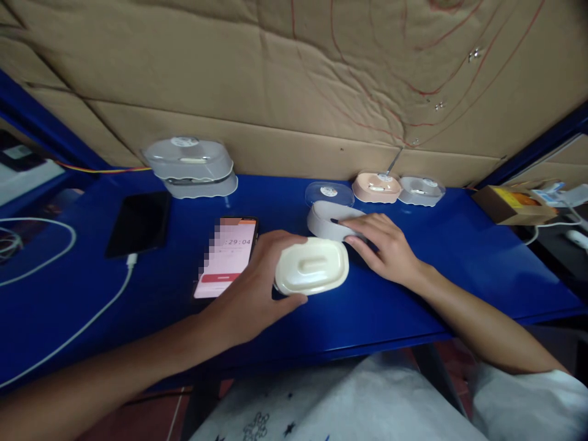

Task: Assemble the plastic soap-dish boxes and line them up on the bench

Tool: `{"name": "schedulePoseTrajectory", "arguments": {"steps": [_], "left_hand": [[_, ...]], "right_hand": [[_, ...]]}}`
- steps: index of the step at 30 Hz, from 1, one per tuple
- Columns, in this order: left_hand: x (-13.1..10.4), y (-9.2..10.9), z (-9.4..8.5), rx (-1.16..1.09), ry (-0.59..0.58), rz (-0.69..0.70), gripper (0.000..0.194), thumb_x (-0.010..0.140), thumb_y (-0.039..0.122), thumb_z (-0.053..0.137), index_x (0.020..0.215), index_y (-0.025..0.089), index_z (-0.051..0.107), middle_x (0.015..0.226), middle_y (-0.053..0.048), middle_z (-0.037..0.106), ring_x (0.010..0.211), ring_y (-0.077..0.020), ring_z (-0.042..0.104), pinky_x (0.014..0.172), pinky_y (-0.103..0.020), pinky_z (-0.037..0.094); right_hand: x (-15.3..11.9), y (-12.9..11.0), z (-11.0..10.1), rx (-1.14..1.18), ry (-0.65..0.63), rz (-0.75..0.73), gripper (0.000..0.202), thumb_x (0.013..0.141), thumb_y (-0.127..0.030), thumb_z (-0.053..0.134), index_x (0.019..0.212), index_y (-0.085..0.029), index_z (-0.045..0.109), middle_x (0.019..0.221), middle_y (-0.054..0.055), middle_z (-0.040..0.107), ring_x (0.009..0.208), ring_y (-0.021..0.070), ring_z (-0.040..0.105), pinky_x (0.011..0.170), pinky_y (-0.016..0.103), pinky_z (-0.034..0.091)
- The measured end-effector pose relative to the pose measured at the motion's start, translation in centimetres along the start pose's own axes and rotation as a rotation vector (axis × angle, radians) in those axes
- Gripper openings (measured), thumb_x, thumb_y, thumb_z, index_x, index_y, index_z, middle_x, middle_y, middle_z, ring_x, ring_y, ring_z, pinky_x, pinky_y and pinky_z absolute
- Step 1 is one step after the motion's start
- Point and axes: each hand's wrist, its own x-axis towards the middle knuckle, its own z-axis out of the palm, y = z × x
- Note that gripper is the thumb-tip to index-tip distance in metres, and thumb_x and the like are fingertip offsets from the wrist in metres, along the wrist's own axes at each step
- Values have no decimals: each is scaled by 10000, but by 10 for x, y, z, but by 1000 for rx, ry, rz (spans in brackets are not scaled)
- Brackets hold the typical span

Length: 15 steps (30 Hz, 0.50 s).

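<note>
A cream oval container with a raised ridge on top (313, 275) is in the grip of my left hand (257, 282), with fingers along its far left side and the thumb at its near edge. Just behind it, my right hand (386, 248) pinches the right end of an open grey oval container (324, 226), fingers over the rim and thumb outside. The inside of the grey one is partly hidden by my fingers. A clear oval lid with a round white sticker (315, 193) lies behind the grey container.
Stacked grey containers (202, 184) stand at the back left, near a lit phone (225, 257) and a dark plugged-in device (140, 223). At the back right are a peach container (362, 191), another grey one (418, 197) and a cardboard box (498, 208). A cardboard wall (206, 79) closes the back.
</note>
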Motion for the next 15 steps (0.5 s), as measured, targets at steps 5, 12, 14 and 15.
{"name": "schedulePoseTrajectory", "arguments": {"steps": [5,12,14,15], "left_hand": [[8,0,-1,-553,-27,-233,902,830,300,868,1526,395,303,1588,-96,449,1248,-292,696,1061,-503,600],[13,1,1,-745,51,-415,1016,717,254,947,1536,386,361,1460,-84,564,1078,-247,731,999,-481,596],[13,2,-1,-799,88,-464,976,705,246,958,1512,365,421,1359,-58,619,1016,-216,730,965,-437,594],[14,3,-2,-826,101,-484,953,697,234,964,1493,352,454,1314,-45,638,992,-201,728,954,-411,589]], "right_hand": [[-4,-23,4,78,17,-221,365,1063,-285,635,1427,-275,652,1279,61,792,1184,237,739,969,431,576],[-4,-37,21,44,46,-319,305,1059,-254,643,1346,-154,678,1222,119,798,1096,223,744,923,398,614],[-4,-37,20,7,69,-338,327,1056,-245,646,1369,-151,665,1201,119,803,1059,225,747,888,393,623],[-4,-38,18,-4,82,-349,341,1054,-238,648,1383,-149,656,1195,119,804,1045,225,748,871,390,626]]}}
